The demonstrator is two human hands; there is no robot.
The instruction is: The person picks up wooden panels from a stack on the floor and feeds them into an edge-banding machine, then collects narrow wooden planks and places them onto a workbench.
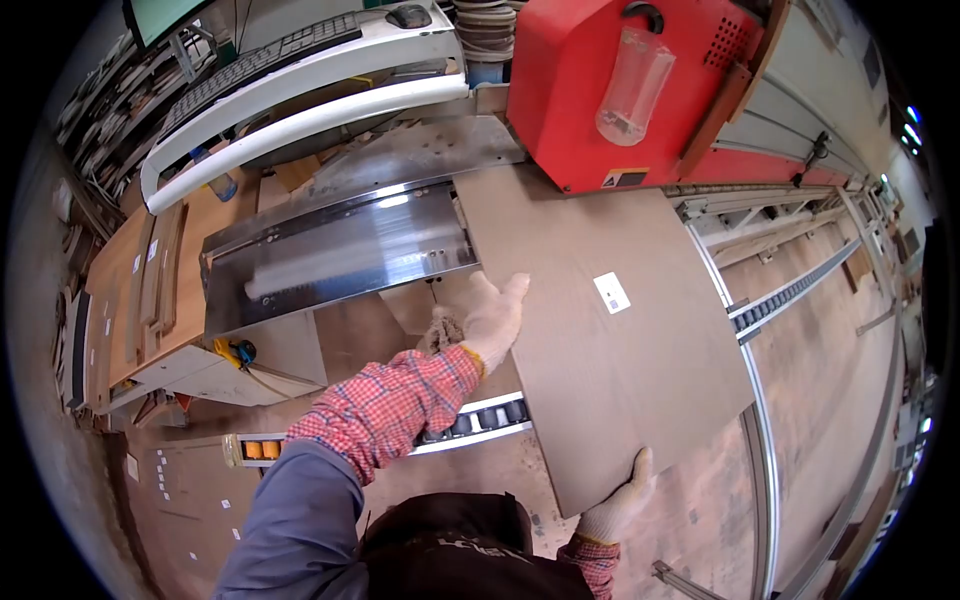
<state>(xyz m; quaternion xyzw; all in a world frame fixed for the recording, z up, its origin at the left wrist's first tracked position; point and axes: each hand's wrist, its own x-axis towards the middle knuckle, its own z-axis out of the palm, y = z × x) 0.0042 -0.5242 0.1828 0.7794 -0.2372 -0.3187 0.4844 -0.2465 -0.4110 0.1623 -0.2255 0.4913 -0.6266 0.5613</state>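
A large brown flat panel (610,370) with a small white label (611,293) lies in front of me, its far part beside the red machine. My left hand (492,325), in a light glove, touches the panel's left edge. Two of its digits are stretched out and apart; the others are hidden. At the near right corner, my right hand (618,503), also gloved, holds the panel edge. Its thumb is on top and its fingers are out of sight underneath.
A red machine housing (580,90) with a clear bottle (636,85) stands beyond the panel. To the left are a shiny metal bed (345,255), a keyboard shelf (300,110) and a yellow tape measure (236,351). Roller rails (480,418) run under the panel.
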